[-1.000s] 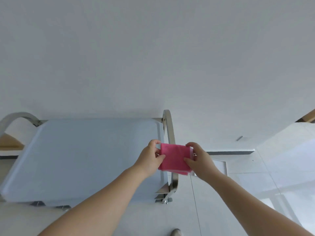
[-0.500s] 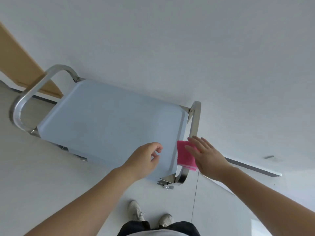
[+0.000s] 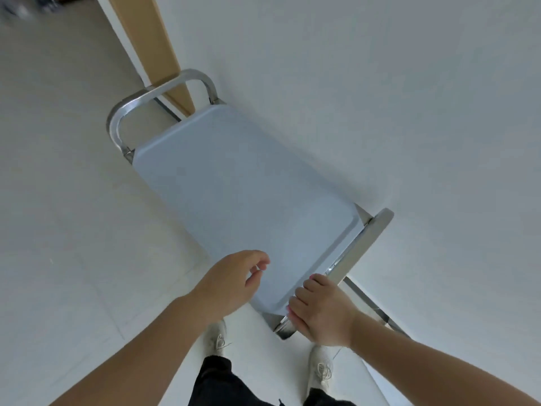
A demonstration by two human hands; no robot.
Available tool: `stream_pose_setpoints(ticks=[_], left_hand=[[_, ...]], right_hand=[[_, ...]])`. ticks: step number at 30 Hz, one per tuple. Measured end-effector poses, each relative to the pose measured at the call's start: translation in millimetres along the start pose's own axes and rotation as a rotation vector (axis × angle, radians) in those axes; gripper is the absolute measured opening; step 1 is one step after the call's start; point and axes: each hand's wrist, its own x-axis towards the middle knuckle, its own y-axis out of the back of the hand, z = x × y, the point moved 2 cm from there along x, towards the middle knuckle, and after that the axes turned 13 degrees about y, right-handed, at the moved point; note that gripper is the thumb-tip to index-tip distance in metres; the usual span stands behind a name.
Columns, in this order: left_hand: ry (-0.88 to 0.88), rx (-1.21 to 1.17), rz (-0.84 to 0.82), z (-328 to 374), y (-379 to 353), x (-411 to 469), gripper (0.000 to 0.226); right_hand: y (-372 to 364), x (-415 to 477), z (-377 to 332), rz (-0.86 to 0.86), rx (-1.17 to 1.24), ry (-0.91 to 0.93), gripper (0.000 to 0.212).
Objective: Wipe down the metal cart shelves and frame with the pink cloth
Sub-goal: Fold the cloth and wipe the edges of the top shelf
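The metal cart stands against the wall, its pale blue-grey top shelf (image 3: 243, 194) bare. A curved steel handle (image 3: 140, 104) rises at its far end and a second steel handle bar (image 3: 361, 244) at the near end. My right hand (image 3: 322, 312) is wrapped round the lower part of the near bar, pressing the pink cloth (image 3: 289, 309) against it. Only slivers of pink show at my fingertips. My left hand (image 3: 234, 281) hovers over the shelf's near edge, fingers loosely curled and holding nothing.
A white wall (image 3: 380, 83) runs along the cart's right side. A wooden door frame (image 3: 155, 39) stands beyond the far handle. Pale tiled floor (image 3: 58, 200) lies to the left. My shoes (image 3: 218, 338) are just before the cart's near end.
My left hand let go of the cloth and drew back over the shelf. My right hand carried the cloth onto the near handle bar and closed round it. The view tilted down.
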Motion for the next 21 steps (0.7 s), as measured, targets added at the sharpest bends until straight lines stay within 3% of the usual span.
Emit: stream_pose_setpoints(ticks=[5,21], left_hand=[[0.131,-0.112,0.191,22,-30,-29,0.021],[0.331,-0.117,0.302,54,-58,-72,0.021]], right_hand=[[3,-14,26,0.008,0.003,0.073,0.033],[23,-53,151,0.019,0.052,0.093,0.031]])
